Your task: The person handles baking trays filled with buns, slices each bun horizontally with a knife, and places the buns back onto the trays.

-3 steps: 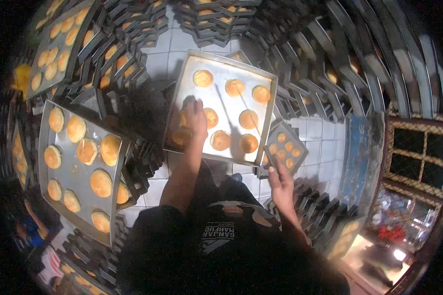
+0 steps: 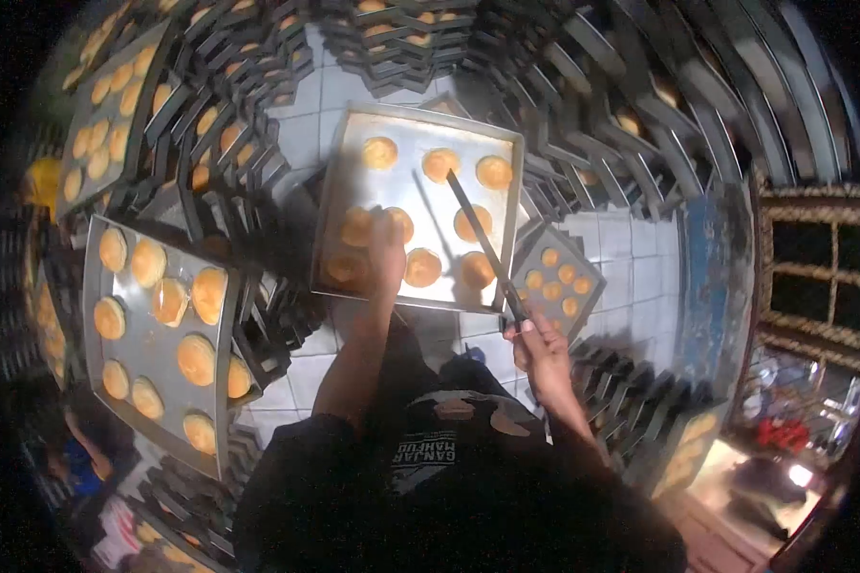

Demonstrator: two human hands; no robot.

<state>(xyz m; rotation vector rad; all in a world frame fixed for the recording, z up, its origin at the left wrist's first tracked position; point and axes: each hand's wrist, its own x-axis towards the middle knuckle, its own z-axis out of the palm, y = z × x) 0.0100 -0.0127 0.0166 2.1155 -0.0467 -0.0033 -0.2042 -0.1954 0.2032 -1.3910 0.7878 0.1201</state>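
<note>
A square metal tray (image 2: 329, 172) with several round golden buns (image 2: 422, 267) lies in front of me. My right hand (image 2: 542, 351), at the tray's near right corner, is closed around the handle of a long, narrow knife (image 2: 478, 222). Its dark blade slants across the tray, and the tip appears over a bun (image 2: 440, 165) in the far row. My left hand (image 2: 387, 250) is over the tray's left half, next to a bun (image 2: 357, 226). Motion smears its fingers, so whether it touches or holds a bun is unclear.
On the left, a tilted tray (image 2: 148, 329) of buns rests on stacked trays. A smaller-looking tray (image 2: 583, 277) of buns sits lower at right. Zigzag stacks of trays (image 2: 631, 115) surround me. White floor tiles (image 2: 631, 248) show between them. A person's arm (image 2: 88, 441) appears at lower left.
The knife has turned, its blade now showing broader. My right hand has shifted slightly, while my left hand has moved a little towards me and blurred. The view has shifted slightly.
</note>
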